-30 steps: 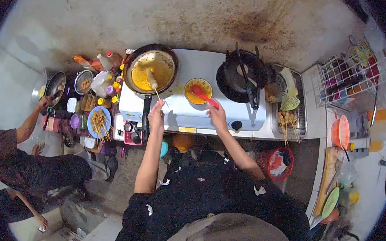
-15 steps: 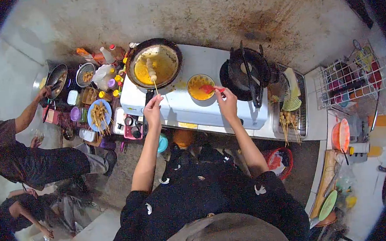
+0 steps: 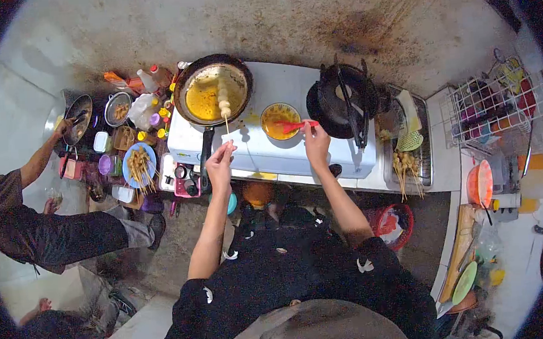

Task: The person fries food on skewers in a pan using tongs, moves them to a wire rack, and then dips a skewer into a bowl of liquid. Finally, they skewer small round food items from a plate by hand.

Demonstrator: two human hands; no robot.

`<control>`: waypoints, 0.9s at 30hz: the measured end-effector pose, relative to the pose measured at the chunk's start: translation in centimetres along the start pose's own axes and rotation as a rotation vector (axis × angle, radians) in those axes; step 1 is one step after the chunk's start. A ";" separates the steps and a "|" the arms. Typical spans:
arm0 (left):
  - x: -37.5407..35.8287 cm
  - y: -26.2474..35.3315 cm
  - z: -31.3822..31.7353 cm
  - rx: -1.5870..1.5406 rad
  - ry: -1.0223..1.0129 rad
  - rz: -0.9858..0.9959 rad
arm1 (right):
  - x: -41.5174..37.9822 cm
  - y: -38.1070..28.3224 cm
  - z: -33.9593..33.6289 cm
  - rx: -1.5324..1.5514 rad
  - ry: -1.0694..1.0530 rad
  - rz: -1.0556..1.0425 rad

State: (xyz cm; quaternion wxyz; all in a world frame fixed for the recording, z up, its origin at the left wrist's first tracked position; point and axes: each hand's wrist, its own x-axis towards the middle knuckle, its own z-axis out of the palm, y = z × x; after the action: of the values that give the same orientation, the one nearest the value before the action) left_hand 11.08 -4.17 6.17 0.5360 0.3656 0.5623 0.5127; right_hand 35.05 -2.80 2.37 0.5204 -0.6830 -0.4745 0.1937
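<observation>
Between the fingertips of my left hand (image 3: 222, 163) is the bare end of a food skewer (image 3: 224, 100), its pale pieces over the frying pan (image 3: 186, 115). Yellow oil or sauce pools in that pan, whose dark handle points toward me. My right hand (image 3: 317, 144) grips a small red utensil (image 3: 293, 126) at its outer end, and the utensil's other end reaches into a patterned bowl (image 3: 268, 135) of orange liquid. The bowl stands on the white stove top (image 3: 260, 98), between the pan and a black wok (image 3: 327, 112).
At left, a blue plate (image 3: 152, 154) bears several skewers, near bottles and tubs. A person (image 3: 43, 229) there handles another pan (image 3: 79, 113); a second person is low behind. More skewers (image 3: 404, 173) lie on a metal tray at right, by a white dish rack (image 3: 469, 118).
My left hand has moved slightly toward me and right, bringing the skewer across to the pan's right side. The red utensil has shifted slightly left in the bowl. The lower-left person has moved down.
</observation>
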 end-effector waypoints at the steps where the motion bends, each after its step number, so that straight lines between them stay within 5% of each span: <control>1: -0.3 0.0 0.0 0.022 -0.020 0.001 | 0.0 0.6 0.4 0.011 0.021 0.066; 10: -4.5 0.2 0.8 0.092 -0.183 -0.127 | 0.7 1.9 -1.5 0.322 0.029 0.287; 27: -3.9 -3.9 3.9 0.064 -0.339 -0.201 | -0.8 -2.2 -3.8 0.390 0.021 0.162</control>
State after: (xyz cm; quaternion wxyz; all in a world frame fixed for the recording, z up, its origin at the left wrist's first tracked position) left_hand 16.00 -8.00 3.62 0.6596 0.4057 0.5135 0.3697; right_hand 36.56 -5.51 5.62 0.6304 -0.6070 -0.3663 0.3160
